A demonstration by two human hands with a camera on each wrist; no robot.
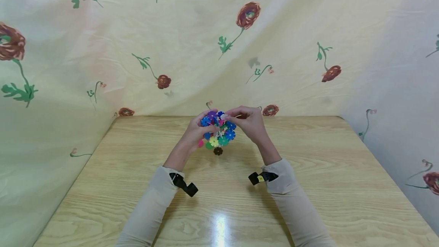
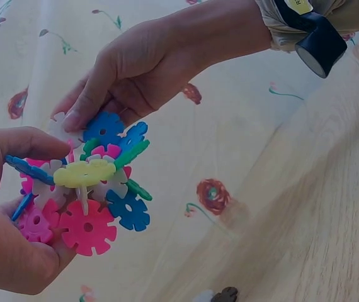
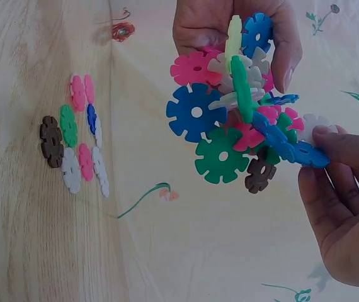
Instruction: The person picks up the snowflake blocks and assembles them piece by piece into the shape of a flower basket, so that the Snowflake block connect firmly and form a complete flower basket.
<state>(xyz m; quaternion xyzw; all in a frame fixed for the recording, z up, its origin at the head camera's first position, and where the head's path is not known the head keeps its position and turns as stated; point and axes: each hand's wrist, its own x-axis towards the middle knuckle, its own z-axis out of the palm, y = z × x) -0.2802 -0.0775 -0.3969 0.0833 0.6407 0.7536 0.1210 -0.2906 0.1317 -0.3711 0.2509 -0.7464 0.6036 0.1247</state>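
My left hand [image 1: 194,132] grips a rounded cluster of notched plastic flower discs [image 3: 196,112], slotted together in blue, green, pink, yellow, white and brown. The cluster is up above the table, and its underside is partly covered by the left palm and fingers. On its other side, my right hand [image 1: 252,124] pinches a white notched disc [image 3: 317,128] between thumb and fingers at the cluster's edge. A blue disc [image 3: 310,155] lies right at those fingertips. In the left wrist view, the white disc [image 2: 62,130] overlaps the blue disc [image 2: 104,129] beside it.
Several loose discs lie on the wooden table [image 1: 137,170] beyond the cluster, among them a brown disc [image 3: 51,141], a green disc [image 3: 69,126] and a pink disc [image 3: 85,162]. A flower-printed cloth [image 1: 192,41] hangs behind the table and along its sides.
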